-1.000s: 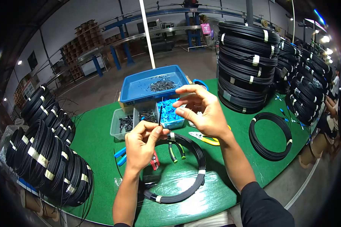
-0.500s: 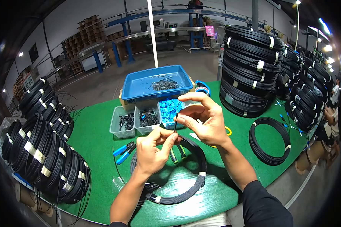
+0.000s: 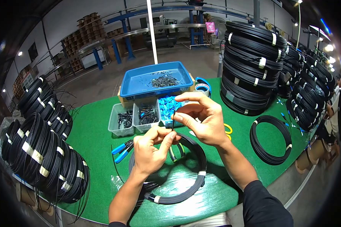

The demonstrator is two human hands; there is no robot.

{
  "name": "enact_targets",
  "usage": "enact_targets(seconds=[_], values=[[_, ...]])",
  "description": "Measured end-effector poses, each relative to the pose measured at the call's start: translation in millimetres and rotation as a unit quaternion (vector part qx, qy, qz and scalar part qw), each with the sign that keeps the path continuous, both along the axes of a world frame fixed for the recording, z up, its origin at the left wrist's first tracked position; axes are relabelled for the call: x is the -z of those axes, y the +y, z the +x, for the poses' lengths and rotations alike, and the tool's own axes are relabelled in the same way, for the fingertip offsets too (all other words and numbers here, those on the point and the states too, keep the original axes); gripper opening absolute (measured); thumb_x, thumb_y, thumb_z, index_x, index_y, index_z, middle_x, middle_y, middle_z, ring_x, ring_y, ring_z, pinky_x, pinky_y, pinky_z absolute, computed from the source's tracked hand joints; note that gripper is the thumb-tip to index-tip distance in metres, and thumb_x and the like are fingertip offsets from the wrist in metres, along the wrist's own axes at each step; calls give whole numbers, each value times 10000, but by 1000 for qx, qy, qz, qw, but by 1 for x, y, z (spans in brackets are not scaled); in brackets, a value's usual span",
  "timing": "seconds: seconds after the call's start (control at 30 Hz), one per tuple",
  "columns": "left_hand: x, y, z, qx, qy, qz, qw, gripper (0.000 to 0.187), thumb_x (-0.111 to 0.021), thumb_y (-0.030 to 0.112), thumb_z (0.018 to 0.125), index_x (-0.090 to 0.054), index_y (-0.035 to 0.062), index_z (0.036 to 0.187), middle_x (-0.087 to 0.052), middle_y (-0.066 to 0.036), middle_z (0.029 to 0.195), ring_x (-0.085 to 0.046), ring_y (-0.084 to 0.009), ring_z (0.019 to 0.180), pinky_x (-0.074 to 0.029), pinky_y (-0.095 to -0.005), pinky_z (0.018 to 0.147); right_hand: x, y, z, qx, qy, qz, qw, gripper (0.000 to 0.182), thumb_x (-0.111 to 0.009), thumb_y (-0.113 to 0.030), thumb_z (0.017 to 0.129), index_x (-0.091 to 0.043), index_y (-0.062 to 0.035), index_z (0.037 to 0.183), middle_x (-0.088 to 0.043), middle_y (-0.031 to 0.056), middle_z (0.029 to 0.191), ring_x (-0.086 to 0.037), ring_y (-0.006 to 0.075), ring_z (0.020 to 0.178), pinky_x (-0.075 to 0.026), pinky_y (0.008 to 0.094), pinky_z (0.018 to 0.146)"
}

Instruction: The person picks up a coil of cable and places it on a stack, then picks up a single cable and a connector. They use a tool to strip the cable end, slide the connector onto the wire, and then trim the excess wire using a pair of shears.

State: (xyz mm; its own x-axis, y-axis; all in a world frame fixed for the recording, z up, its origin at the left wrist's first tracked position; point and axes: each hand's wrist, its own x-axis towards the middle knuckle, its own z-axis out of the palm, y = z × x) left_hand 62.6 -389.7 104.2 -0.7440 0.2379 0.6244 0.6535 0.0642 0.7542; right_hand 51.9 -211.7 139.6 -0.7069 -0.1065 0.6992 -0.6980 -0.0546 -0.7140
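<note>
Above the table, my left hand pinches a thin black cable between thumb and index finger. My right hand closes thumb and fingertip on the cable's upper part, its other fingers curved loosely. The cable stands nearly upright between both hands. Below them lies a coil of black cable bound with white tape. Left of this coil are blue-handled wire strippers. Green-and-black tool handles show inside the coil. Yellow-handled scissors lie partly hidden behind my right hand.
Clear bins hold black parts and blue connectors. Behind them sits a blue tray with small black pieces, beside a tape roll. Cable coils stack at left and right; a single coil lies at right.
My right hand has shifted slightly left and down along the cable. The camera view has moved a little. Both hands keep their pinch.
</note>
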Motion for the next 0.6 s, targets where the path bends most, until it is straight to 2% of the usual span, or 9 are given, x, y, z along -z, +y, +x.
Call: enact_targets(seconds=[0.17,0.43,0.6], values=[[0,0,0,-3,-1,-1,1000,67,-650,32,921,-652,-35,914,-744,-115,818,-733,-156,752,-580,-256,669,0,-2,0,2,-2,-6,1000,327,-720,1,854,-602,-52,1154,-728,82,871,-689,93,805,-547,220,699],[-5,-2,0,-7,-4,6,1000,62,-649,31,923,-657,-28,904,-739,-104,798,-726,-142,747,-582,-258,675,5,-3,-4,-24,-9,-66,998,209,-694,16,874,-591,-22,1052,-701,78,896,-689,120,855,-555,250,770],[-6,-3,0,-15,6,-2,1000,53,-646,18,919,-658,-31,902,-740,-110,806,-728,-146,745,-581,-260,681,2,2,-1,-49,-32,-44,997,127,-672,20,890,-609,-3,999,-689,66,918,-684,121,872,-553,256,791]])
